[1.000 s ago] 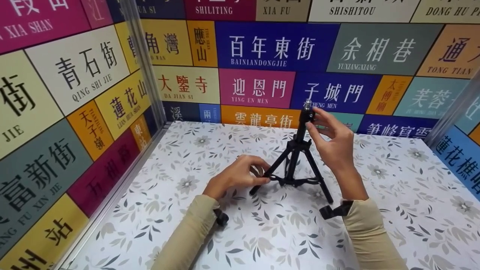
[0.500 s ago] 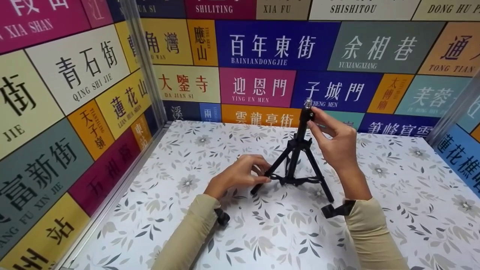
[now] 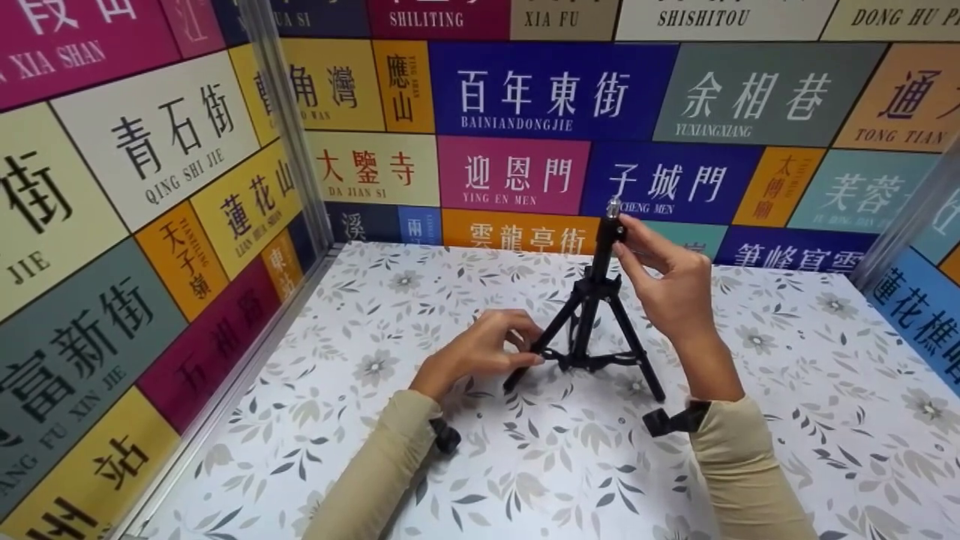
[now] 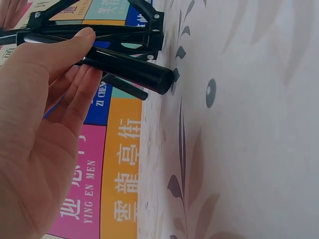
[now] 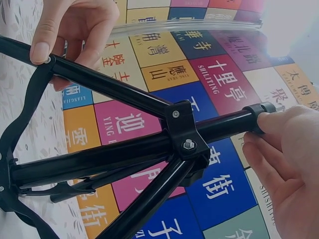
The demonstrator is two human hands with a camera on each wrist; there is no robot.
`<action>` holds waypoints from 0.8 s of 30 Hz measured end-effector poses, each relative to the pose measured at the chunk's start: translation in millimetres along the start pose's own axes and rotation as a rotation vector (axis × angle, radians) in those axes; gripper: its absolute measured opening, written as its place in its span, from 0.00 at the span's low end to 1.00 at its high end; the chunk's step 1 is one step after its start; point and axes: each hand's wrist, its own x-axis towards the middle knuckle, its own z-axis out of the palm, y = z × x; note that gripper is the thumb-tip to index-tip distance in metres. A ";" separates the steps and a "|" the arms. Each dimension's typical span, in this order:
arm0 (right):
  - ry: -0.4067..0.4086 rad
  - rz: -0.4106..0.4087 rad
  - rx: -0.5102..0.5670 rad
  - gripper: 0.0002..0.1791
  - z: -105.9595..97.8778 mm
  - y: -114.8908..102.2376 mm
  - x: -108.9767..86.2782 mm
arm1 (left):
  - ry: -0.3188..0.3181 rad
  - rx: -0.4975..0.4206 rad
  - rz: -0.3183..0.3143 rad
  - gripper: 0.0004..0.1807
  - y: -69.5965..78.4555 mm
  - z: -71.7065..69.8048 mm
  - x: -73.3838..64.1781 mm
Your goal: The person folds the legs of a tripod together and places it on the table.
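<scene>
- left sleeve (image 3: pixel 367 472) and right sleeve (image 3: pixel 750 472): tan cloth, one person's, reaching in over the near side of the desk.
- left wrist mount (image 3: pixel 445 436) and right wrist mount (image 3: pixel 671 421): small, black, one at each cuff.
- left hand (image 3: pixel 480 346): grasping; thumb on one side of a tripod leg (image 3: pixel 552 334), fingers on the other, low down beside the end of the brace.
- right hand (image 3: pixel 671 289): grasping, set higher than the left; thumb and fingers pinch the collar (image 5: pixel 263 109) at the top of the column.
- tripod (image 3: pixel 586 330): one, black, standing between the two hands towards the far half of the desk; three legs spread, column leaning slightly to the right at the top.
- brace (image 3: pixel 611 363): black, low, linking legs and column.
- hub (image 3: pixel 598 285): black, bolted, where the legs meet the column.
- stud (image 3: pixel 614 208): silver, topmost on the tripod, bare above the fingers.
- desk (image 3: pixel 300 420): white covering, printed with grey leaves and flowers.
- metal strip (image 3: pixel 289 112): upright, in the far left corner.
- back wall (image 3: pixel 555 90): coloured panels in blue, pink, orange, cream and grey-green, lettered in chinese characters with romanised names below many; the side walls match.
</scene>
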 end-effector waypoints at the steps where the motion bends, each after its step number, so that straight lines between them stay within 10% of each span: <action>1: -0.003 0.007 -0.004 0.22 -0.1 0.1 -0.5 | 0.004 0.004 0.004 0.15 0.0 0.3 0.0; 24: -0.002 0.033 -0.059 0.23 0.2 0.4 -1.7 | 0.043 0.083 0.054 0.13 1.4 4.1 2.6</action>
